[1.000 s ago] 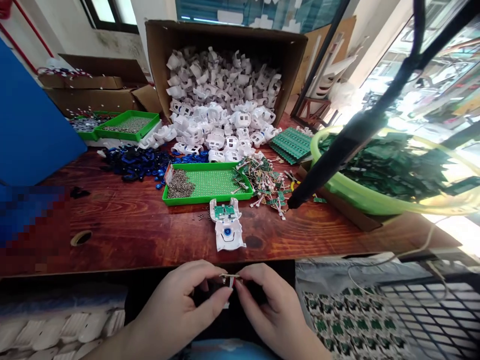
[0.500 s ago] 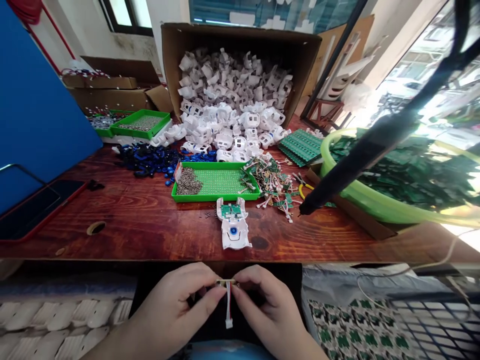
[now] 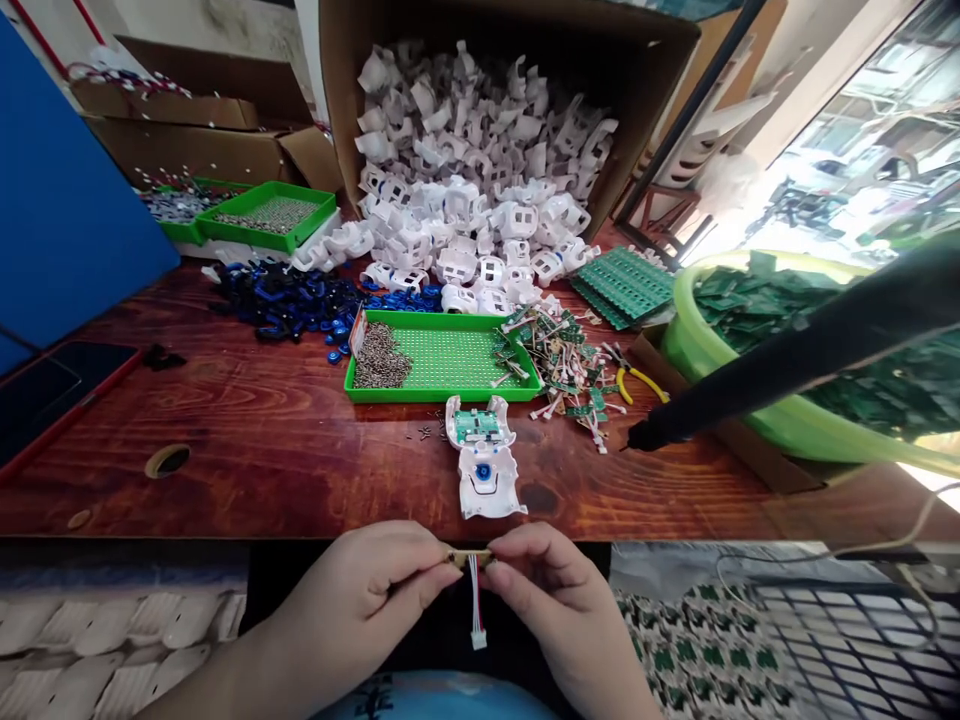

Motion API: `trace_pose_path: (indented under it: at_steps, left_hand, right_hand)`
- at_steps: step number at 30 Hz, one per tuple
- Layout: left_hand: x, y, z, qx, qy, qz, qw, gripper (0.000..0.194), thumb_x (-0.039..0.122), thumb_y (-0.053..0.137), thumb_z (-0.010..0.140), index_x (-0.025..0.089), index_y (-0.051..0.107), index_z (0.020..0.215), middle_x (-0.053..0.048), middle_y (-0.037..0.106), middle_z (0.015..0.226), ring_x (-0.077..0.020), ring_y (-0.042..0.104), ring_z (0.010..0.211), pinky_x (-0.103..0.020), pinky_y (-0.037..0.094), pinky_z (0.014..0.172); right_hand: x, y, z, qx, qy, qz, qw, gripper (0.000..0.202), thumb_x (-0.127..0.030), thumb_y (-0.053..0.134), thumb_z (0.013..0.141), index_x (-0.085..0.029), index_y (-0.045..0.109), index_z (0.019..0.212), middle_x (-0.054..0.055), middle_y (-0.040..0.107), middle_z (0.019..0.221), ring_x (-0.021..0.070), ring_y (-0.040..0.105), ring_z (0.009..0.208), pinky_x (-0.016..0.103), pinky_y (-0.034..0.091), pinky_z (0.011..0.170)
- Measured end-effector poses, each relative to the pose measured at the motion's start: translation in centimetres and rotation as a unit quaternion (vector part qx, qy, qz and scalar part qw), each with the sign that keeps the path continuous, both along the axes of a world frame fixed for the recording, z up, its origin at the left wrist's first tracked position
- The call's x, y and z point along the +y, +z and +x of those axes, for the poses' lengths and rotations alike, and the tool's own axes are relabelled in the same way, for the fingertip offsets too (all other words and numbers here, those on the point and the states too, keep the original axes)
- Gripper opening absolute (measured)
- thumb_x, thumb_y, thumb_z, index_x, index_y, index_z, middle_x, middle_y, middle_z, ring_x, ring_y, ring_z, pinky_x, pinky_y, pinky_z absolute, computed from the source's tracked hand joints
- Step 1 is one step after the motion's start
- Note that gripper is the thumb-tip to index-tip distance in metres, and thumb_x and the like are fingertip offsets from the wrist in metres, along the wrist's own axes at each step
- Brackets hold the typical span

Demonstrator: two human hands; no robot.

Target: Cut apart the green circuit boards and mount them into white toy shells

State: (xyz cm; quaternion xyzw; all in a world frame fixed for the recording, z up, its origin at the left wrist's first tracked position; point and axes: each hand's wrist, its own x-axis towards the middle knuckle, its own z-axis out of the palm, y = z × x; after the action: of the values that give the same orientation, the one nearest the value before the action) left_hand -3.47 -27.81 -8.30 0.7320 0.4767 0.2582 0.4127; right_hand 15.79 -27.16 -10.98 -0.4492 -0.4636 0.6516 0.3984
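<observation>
Between both hands, just below the table's front edge, is a small circuit board [image 3: 469,556] with a lead of white and red wires ending in a white plug [image 3: 478,638] that hangs down. My left hand [image 3: 375,590] pinches the board's left end with thumb and forefinger. The right end is pinched the same way by my right hand [image 3: 559,600]. Straight ahead on the table lie two white plastic housing parts: one with a green circuit board [image 3: 478,427] inside, the nearer shell [image 3: 491,485] with a blue round piece in it.
A green tray [image 3: 457,393] holds small screws at its left. Wired boards [image 3: 566,350] are heaped beside it, near yellow-handled pliers [image 3: 637,378]. A black rod-like tool [image 3: 750,375] slants in from the right, before a lime basin [image 3: 697,340]. Behind, white housings [image 3: 480,200] spill from a cardboard box.
The view has tilted down and shifted slightly. Both hands still pinch the wired board, which now looks a little more turned, showing more of its brown face.
</observation>
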Motion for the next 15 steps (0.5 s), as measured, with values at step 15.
trace_pose_path:
  at_steps: [15]
  left_hand:
    - [0.08, -0.90, 0.11, -0.296, 0.081, -0.288, 0.907, 0.022, 0.035, 0.055, 0.082, 0.017, 0.063, 0.074, 0.001, 0.060, 0.067, -0.0087, 0.053, 0.062, -0.018, 0.043, 0.059]
  right_hand:
    - [-0.36, 0.44, -0.73, -0.043, 0.070, 0.244, 0.966, 0.048, -0.009, 0.064, 0.072, -0.030, 0.049, 0.112, 0.001, 0.058, 0.095, 0.0108, 0.059, 0.087, 0.023, 0.050, 0.079]
